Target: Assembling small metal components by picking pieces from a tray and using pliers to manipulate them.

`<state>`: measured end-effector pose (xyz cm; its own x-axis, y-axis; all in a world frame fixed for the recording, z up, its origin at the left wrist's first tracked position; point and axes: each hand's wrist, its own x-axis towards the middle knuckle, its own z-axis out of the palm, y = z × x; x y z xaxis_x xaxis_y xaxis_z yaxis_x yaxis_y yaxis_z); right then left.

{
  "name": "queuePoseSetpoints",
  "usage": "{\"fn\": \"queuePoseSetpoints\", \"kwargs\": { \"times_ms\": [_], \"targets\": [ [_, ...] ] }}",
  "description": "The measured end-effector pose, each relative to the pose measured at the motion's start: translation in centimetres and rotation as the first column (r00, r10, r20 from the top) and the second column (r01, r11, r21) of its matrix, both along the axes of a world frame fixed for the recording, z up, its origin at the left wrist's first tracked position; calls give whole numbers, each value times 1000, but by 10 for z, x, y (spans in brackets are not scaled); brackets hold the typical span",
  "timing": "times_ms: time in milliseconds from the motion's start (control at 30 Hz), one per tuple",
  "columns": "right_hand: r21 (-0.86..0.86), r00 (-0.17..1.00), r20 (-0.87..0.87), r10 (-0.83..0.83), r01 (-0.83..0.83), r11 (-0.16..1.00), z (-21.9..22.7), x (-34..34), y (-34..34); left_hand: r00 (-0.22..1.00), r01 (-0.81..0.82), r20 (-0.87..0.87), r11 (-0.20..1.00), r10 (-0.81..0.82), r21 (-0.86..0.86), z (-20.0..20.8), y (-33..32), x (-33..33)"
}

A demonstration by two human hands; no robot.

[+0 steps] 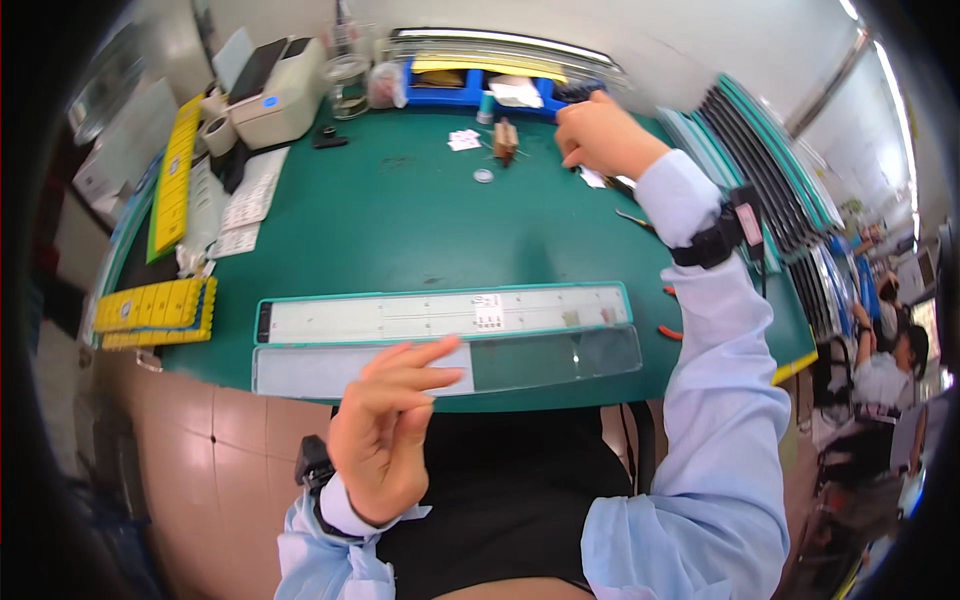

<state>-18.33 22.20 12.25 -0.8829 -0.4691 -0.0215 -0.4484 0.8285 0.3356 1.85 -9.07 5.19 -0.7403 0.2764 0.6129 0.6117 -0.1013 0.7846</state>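
Note:
A long, narrow case with a teal rim point(350, 340) lies along the near side of the green table, a pale strip inside it and a small printed white label point(489, 311) on top. Its clear lid point(550, 362) is folded down toward me, and a white sheet point(310, 370) covers the lid's left part. My left hand point(385, 430) hovers at the lid's near edge, fingers stretched out, holding nothing. Toward the far right reaches my right hand point(610, 138), its fingers curled together above a white slip of paper point(592, 178). What they pinch, if anything, is too small to tell.
A blue tray point(435, 97) stands at the back beside a white label printer point(275, 100). Mid-table sit a wooden block point(506, 138), white labels point(464, 140) and a round disc point(484, 176). Yellow strips point(150, 305) lie left; dark-edged cases point(760, 160) are stacked right, near red-handled pliers point(669, 332).

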Motion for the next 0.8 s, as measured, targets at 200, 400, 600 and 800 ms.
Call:
{"fn": "queuePoseSetpoints", "kwargs": {
  "times_ms": [200, 400, 600, 800],
  "targets": [
    [97, 955, 289, -58, 31, 995, -51, 11, -15, 910, -412, -132, 898, 394, -155, -14, -13, 9],
    [-19, 992, -94, -84, 83, 996, -16, 92, -77, 882, -191, 466, 956, 68, 223, -29, -7, 2],
    [-548, 695, -702, 153, -665, 507, -73, 177, -184, 640, -122, 673, 816, -371, 565, -49, -22, -9],
    [-386, 554, -814, 177, -742, 549, -92, 185, -182, 652, -46, 540, 682, -533, 730, -60, -13, -1]
  ]
}}
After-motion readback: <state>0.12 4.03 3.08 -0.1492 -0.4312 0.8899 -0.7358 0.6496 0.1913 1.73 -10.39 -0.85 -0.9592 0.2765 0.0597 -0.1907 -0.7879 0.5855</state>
